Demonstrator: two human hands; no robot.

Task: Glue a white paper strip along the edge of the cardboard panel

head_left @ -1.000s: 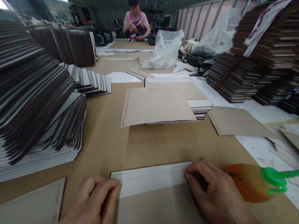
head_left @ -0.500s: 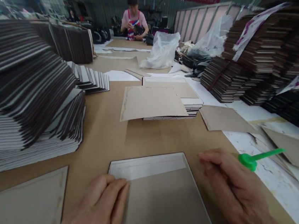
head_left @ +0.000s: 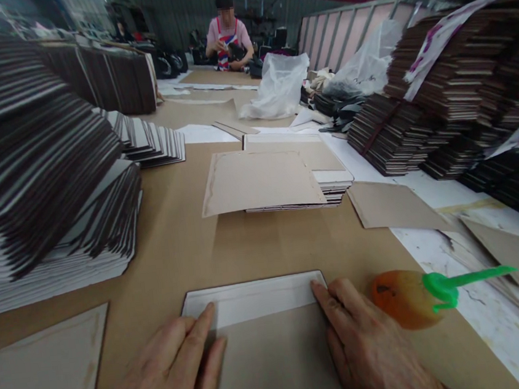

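Observation:
A flat panel [head_left: 277,366] lies in front of me, grey-beige with a white strip along its far end and a thin dark edge. My left hand [head_left: 167,371] rests on its left side, fingers stretched forward and the index fingertip on the white strip. On the right side lies my right hand [head_left: 371,337], its fingers extended and the index fingertip at the far right corner. Just right of that hand, an orange squeeze bottle [head_left: 407,298] with a green nozzle lies on its side. Both palms are hidden.
Beyond the panel, a grey board [head_left: 258,182] overhangs a low stack of panels [head_left: 336,180]. Tall stacks of dark-edged sheets stand left [head_left: 36,150] and right [head_left: 452,81]. Another board [head_left: 38,379] lies at near left. A person [head_left: 227,37] works at the far end.
My right hand has moved left from beside the bottle onto the panel's right edge, leaving the orange bottle in view. My left index finger has stretched forward onto the white strip.

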